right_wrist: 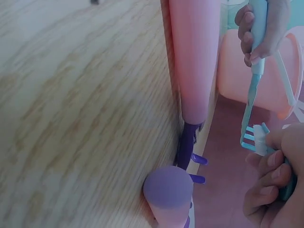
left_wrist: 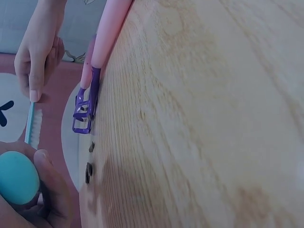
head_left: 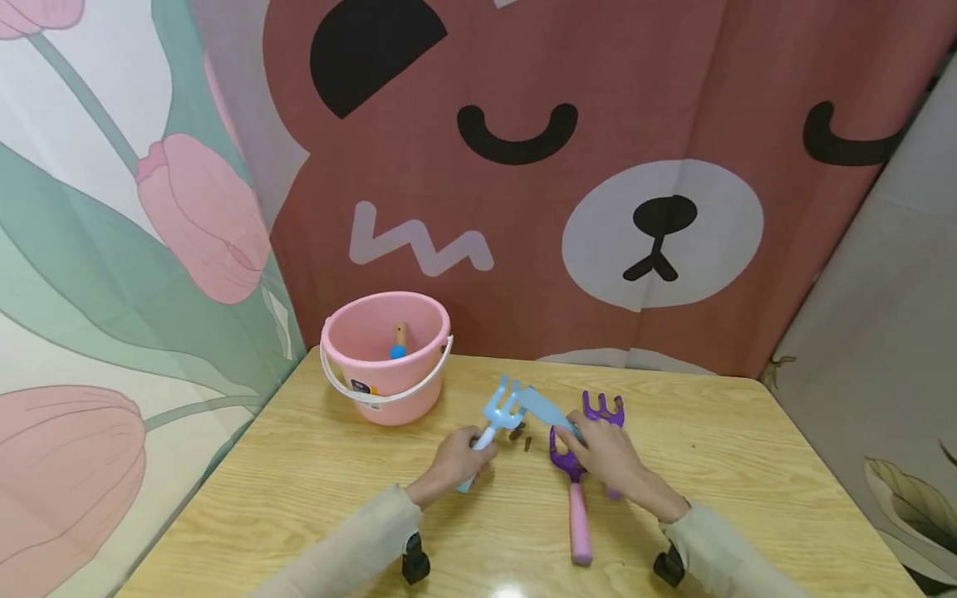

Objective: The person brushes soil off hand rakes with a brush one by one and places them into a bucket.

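Note:
My left hand [head_left: 456, 459] grips the pale blue handle of a small garden fork [head_left: 503, 409], its tines raised above the table. In my right hand [head_left: 611, 455] is a light blue brush [head_left: 547, 407], held by one end. The right wrist view shows its white bristles [right_wrist: 260, 140] against the fork's tines. Two purple garden forks with pink handles lie below and beside my right hand: a nearer purple fork [head_left: 576, 486] and a farther purple fork [head_left: 604, 407], partly hidden by that hand. Small dark bits [head_left: 517, 432] lie beneath the blue fork.
A pink bucket [head_left: 404, 403] with a white handle stands at the table's back left. Inside it is a tool with a wooden-coloured handle [head_left: 401, 334] and a blue part. The wooden table [head_left: 359, 515] meets a bear-patterned curtain [head_left: 508, 307] behind.

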### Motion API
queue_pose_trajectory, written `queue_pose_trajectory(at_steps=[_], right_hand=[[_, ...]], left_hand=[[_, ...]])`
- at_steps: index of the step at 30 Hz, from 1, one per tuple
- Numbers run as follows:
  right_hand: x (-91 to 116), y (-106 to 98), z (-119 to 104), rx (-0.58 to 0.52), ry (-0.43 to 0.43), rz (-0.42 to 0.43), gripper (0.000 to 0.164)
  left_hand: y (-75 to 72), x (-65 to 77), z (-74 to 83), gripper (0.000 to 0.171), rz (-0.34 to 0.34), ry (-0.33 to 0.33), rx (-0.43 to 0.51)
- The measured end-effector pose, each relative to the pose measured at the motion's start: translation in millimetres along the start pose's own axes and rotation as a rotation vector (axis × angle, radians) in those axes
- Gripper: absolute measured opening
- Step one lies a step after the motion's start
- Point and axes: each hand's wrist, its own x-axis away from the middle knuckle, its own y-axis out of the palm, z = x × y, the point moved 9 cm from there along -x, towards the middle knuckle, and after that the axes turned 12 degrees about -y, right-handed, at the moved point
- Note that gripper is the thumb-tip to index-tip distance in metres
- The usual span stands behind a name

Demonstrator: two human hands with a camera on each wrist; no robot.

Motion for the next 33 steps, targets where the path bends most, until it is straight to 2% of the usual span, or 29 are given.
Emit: queue_pose_trajectory(at_steps=[7,12,16,23,30,33], right_hand=[[4,-3,0,-0.036,-0.004,0.017,0.031],[7,-5,-3,-0.063,-0.02,0.044,0.03],[8,-6,-2,-0.069,-0.008,0.045,0.029],[10,-4,1,-0.071,0.006,0.026,0.031],[11,-3,1,-0.083,-0.001,0.021,0.031],[11,-3,1,-0.084,0.004,0.02,0.029]], left_hand=[[0.3,-2.1,-2.6,0.015,-0.005,-0.006,0.014],[1.5,-3.0,-6.7,0.026,-0.024,-0.041,0.096],[2.3,-3.7,-6.2,0.027,-0.028,-0.034,0.138],[3.7,-2.2,-1.1,0.029,-0.031,-0.016,0.157],[4.1,-1.7,-3.2,0.026,0.019,-0.065,0.116],[2.7,-2.9,-4.0,0.028,0.047,-0.062,0.087]])
